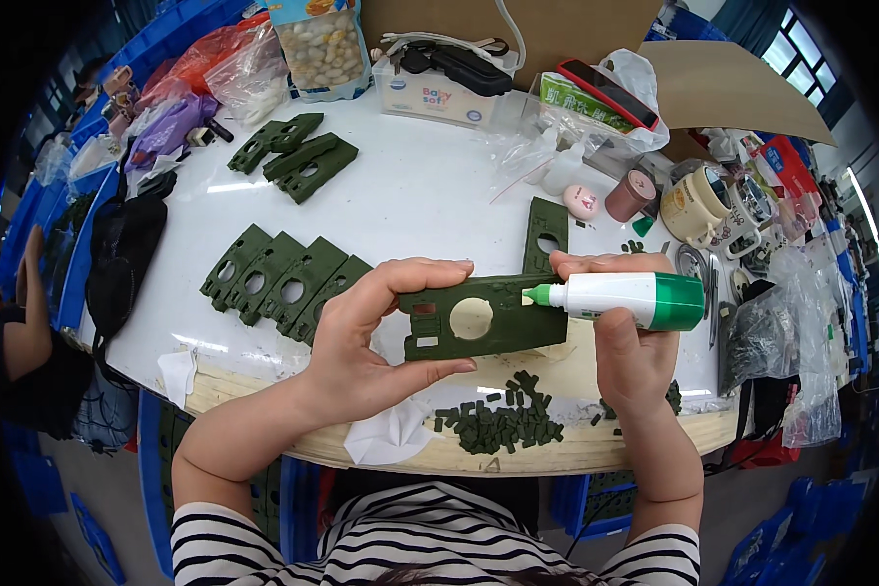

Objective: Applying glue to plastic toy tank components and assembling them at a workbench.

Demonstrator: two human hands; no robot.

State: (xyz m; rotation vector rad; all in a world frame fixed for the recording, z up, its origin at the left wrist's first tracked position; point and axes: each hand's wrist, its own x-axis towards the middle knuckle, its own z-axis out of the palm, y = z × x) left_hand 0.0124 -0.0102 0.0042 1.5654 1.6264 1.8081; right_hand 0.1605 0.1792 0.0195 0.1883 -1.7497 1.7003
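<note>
My left hand grips the left end of a dark green plastic model hull part, thumb below and fingers above. The part has a large round hole and small rectangular openings. My right hand is closed around a white glue bottle with a green base. Its green tip points left and meets the upper right area of the part; whether glue is coming out cannot be seen. Below lies a heap of small dark green plastic pieces. Another green hull part lies just behind the held one.
Several green hull parts lie overlapped at left, more farther back. A wipes box and nut bag stand at the back. At right are a mug and clear plastic bags. A person's arm shows far left.
</note>
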